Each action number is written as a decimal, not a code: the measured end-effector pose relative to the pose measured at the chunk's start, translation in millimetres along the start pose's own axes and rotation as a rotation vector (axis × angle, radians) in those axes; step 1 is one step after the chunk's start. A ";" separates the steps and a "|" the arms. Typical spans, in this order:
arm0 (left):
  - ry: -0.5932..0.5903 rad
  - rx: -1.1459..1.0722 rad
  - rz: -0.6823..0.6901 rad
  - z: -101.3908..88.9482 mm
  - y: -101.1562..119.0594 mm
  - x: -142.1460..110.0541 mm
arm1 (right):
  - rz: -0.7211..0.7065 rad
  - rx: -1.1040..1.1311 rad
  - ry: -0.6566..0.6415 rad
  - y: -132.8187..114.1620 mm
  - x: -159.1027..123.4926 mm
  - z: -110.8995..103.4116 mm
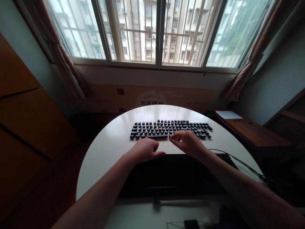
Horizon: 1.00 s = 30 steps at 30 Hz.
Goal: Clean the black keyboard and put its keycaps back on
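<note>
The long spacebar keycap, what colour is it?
The spacebar keycap is black; the head view shows it best.

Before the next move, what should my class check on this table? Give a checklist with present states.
1. Keycaps laid out in rows on the white table: ok.
2. Right hand at the nearest row, beside the long keycap: ok.
3. A keycap in its grip: cannot tell.
4. Left hand clear of the black panel: cannot tell.
5. Black panel fully visible: not ok, arms cover parts.
6. Cable apart from the keycaps: ok.
</note>
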<state>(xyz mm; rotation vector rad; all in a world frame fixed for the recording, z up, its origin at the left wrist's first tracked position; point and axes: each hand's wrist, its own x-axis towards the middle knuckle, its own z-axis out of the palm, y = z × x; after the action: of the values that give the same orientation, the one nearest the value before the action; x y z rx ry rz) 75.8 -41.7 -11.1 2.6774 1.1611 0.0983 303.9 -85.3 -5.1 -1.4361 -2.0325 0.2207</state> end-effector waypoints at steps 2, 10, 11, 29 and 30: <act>-0.026 -0.011 -0.014 3.0 -1.0 2.2 | 0.017 -0.017 -0.003 2.3 -0.3 4.2; -0.041 0.090 0.098 8.5 -3.3 1.9 | 0.065 -0.084 -0.015 16.1 38.0 -3.3; -0.031 0.103 0.116 7.5 -2.5 0.8 | 0.072 -0.114 -0.041 18.1 49.3 -3.8; -0.002 -0.034 0.020 3.5 -10.5 -5.2 | 0.238 -0.409 -0.440 60.1 201.2 64.6; -0.005 -0.038 0.017 3.8 -10.8 -5.0 | 0.237 -0.415 -0.456 60.7 203.5 66.7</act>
<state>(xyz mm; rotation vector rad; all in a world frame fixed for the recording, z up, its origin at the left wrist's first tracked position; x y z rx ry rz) 65.2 -38.9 -17.1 2.6535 1.1231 0.1152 271.3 135.0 -5.7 -2.0391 -2.3630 0.2526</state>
